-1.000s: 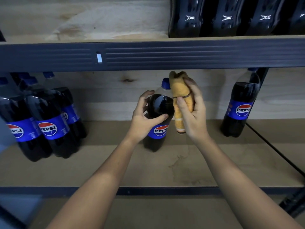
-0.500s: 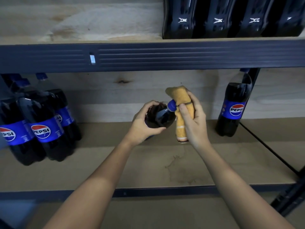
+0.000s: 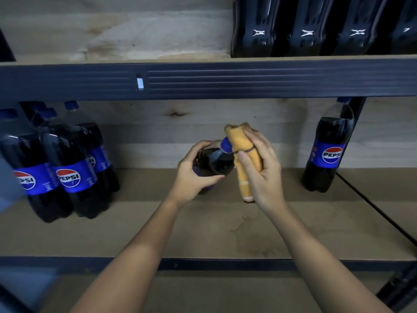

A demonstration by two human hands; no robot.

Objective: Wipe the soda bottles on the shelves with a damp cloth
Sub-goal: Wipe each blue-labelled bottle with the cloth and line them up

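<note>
Bottle (image 3: 214, 164), upright a second ago, now tipped toward the camera in the gripping left hand (image 3: 194, 177); right hand (image 3: 259, 168), clutching the folded cloth (image 3: 244, 154), wipes its cap (image 3: 225, 144)

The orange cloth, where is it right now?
In the head view the orange cloth sits centre-right, bunched in the right hand, pressed against the blue cap of the tilted bottle that the left hand holds above the lower shelf.
</note>
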